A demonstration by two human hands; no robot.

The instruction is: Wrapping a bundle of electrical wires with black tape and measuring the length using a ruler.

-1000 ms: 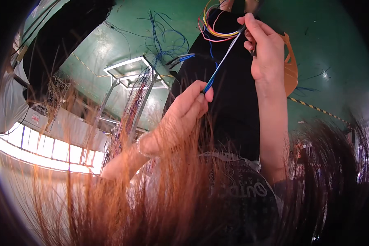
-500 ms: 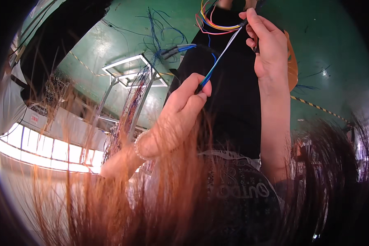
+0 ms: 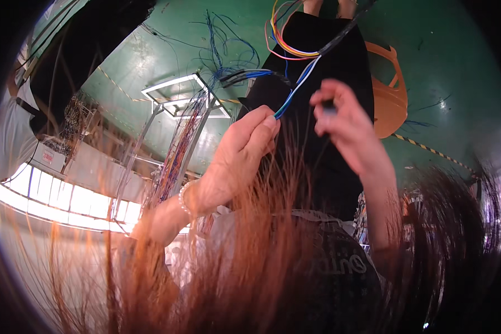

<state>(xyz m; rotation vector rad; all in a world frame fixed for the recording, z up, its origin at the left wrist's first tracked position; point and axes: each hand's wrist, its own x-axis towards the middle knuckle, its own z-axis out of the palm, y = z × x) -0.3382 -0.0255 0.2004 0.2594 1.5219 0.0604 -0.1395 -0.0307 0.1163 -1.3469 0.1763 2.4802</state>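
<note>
My left hand [image 3: 245, 147] is closed around a bundle of blue, green and white wires [image 3: 290, 99], pinching it between thumb and fingers. Above the hand the bundle runs up to a fork. One branch there is a dark wrapped length [image 3: 342, 38]; the other is a loop of yellow, red, pink and blue wires [image 3: 280, 39]. A black-sleeved branch with blue wires [image 3: 253, 74] sticks out to the left. My right hand [image 3: 348, 128] is apart from the bundle, to its right, with curled fingers. Between them is a small dark, blurred thing [image 3: 328, 106] that I cannot make out.
A white metal frame stand [image 3: 186, 114] with many hanging wires stands at left. Loose blue wires [image 3: 217, 47] lie on the green floor [image 3: 440, 61]. An orange plastic stool [image 3: 389, 106] is at right. A person in dark trousers [image 3: 75, 61] is at far left.
My right hand has let go of the upper wires and come down toward me. The wrapped branch now shows fully. My left hand keeps its hold, shifted slightly left.
</note>
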